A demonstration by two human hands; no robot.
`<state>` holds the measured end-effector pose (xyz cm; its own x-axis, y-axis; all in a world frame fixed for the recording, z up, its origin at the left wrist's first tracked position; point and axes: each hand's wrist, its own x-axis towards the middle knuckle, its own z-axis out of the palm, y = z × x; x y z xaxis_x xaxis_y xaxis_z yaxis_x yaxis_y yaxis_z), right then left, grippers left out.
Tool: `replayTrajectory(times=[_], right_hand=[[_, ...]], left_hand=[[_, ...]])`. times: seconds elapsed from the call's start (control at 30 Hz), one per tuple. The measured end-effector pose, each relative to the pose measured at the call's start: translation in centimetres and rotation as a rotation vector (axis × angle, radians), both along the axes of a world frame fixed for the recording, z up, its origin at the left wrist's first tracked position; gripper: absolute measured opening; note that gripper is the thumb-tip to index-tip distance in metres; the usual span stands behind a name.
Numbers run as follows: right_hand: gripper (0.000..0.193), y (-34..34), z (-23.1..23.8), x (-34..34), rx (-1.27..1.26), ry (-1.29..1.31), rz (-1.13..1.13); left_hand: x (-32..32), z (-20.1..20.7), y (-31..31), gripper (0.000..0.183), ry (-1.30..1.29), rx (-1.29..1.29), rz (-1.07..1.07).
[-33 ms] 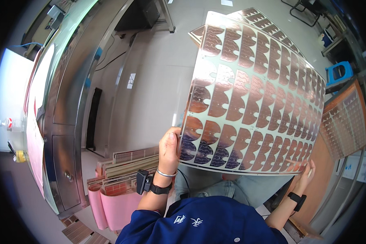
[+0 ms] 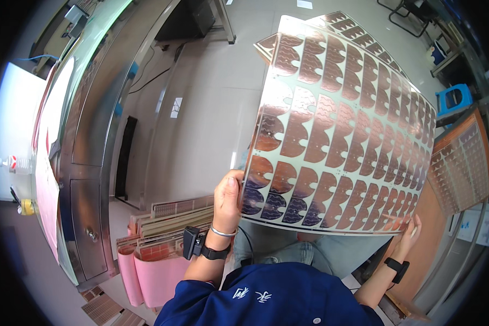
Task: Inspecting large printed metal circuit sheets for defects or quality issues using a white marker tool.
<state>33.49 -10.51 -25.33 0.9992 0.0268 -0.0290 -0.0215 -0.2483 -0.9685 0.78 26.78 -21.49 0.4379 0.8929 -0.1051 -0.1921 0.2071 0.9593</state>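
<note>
A large thin circuit board panel point(image 2: 339, 130) is held up before me, tilted. Its pale green face carries rows of shiny copper shapes with rounded, notched outlines. At the panel's lower left edge my left hand point(image 2: 228, 196) is closed, thumb in front and the other fingers hidden behind. Around the lower right corner my right hand point(image 2: 411, 231) is closed too, fingers partly hidden. Beyond the top edge shows another patterned panel point(image 2: 339, 23), mostly covered by the held one.
Left stands a metal cabinet point(image 2: 92, 209) with a glass-topped surface. Several panels point(image 2: 182, 212) stand upright beside pink sheeting point(image 2: 157, 280) near my left forearm. Right are a brown board point(image 2: 413, 255), another copper-patterned panel point(image 2: 462, 165) and a blue stool point(image 2: 454, 99).
</note>
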Motion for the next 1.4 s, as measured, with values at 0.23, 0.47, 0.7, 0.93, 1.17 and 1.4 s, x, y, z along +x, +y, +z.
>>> replayTrajectory(times=[0.23, 0.47, 0.7, 0.93, 1.17, 1.4], right_hand=[[0.026, 0.2, -0.6, 1.3, -0.254, -0.222, 0.096], [0.024, -0.1, -1.4, 2.6, -0.368, -0.36, 0.177], [0.023, -1.4, -1.7, 3.7, -0.285, -0.298, 0.21], [0.022, -1.8, -1.2, 4.0, -0.388, -0.388, 0.195], [0.031, 2.7, 2.6, 4.7, -0.249, -0.155, 0.124], [0.034, 6.0, 3.2, 8.5, -0.048, -0.022, 0.178]], left_hand=[[0.3, -0.7, 0.7, 0.043, 0.021, 0.05, -0.071], [1.4, -0.7, 1.8, 0.033, 0.127, -0.346, -0.171], [1.2, -1.2, 2.9, 0.02, 0.034, -0.45, -0.193], [0.8, -1.7, 3.3, 0.021, 0.058, -0.456, -0.243], [1.6, -2.7, 7.7, 0.023, 0.182, -0.175, -0.128], [6.9, -0.9, 9.1, 0.035, -0.119, -0.338, -0.222]])
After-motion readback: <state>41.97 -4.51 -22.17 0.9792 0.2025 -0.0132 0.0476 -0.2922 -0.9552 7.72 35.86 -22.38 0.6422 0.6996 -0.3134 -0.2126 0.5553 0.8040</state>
